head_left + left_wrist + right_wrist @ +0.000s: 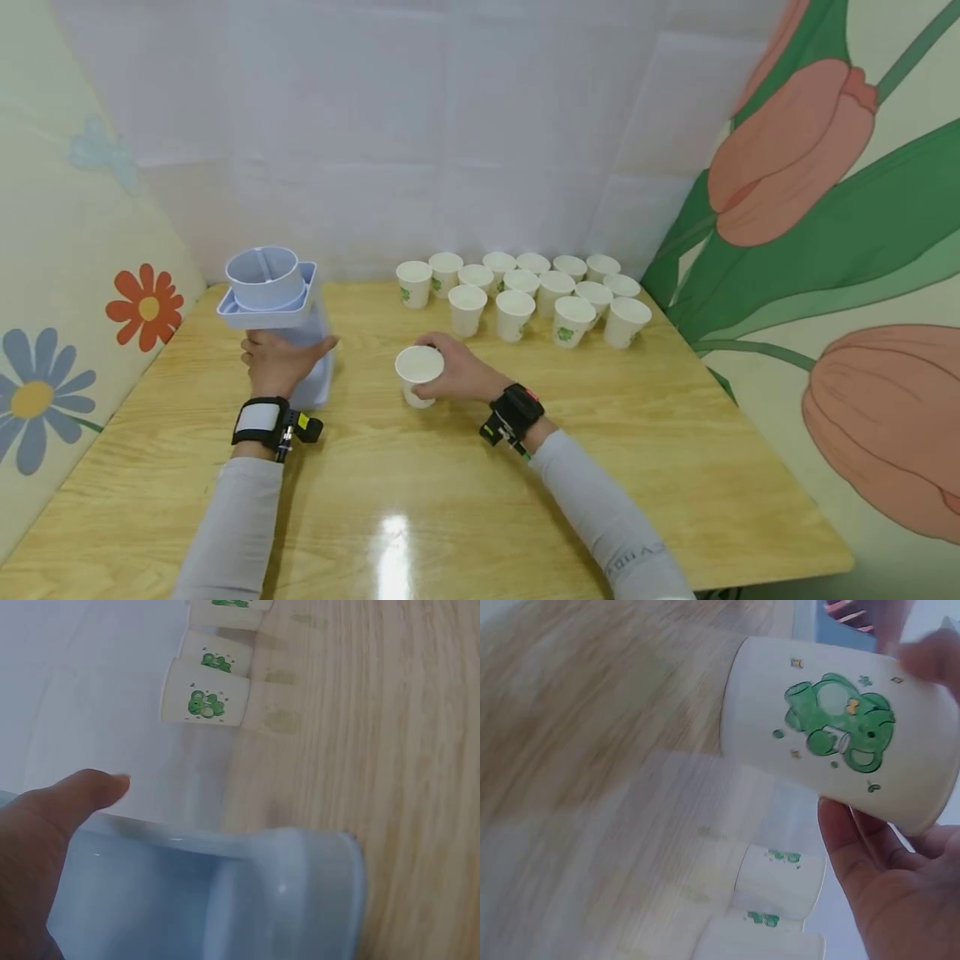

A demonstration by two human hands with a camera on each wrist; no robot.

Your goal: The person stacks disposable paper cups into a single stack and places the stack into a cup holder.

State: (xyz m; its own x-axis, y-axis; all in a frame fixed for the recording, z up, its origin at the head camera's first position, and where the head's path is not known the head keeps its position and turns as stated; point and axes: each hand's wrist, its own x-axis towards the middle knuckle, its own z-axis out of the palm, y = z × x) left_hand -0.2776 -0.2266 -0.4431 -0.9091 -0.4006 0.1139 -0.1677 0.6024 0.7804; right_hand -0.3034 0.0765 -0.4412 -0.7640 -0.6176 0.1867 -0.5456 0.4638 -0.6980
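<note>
On the left of the table stands a light-blue plastic stand [307, 383] with a square tray and a round collar on top. My left hand [277, 362] grips its upright below the tray, thumb out to the right side. In the left wrist view, that thumb [82, 796] lies over the stand's edge. My right hand [468, 371] holds a white paper cup [418, 367] by its side, mouth up, to the right of the stand. A green bear print shows on this cup [840, 727] in the right wrist view, with fingers and thumb on opposite sides.
Several white paper cups [515, 315] stand mouth up in loose rows at the back of the wooden table [480, 517]. A white sheet [420, 150] hangs behind them. Painted walls [825, 275] flank the table on both sides.
</note>
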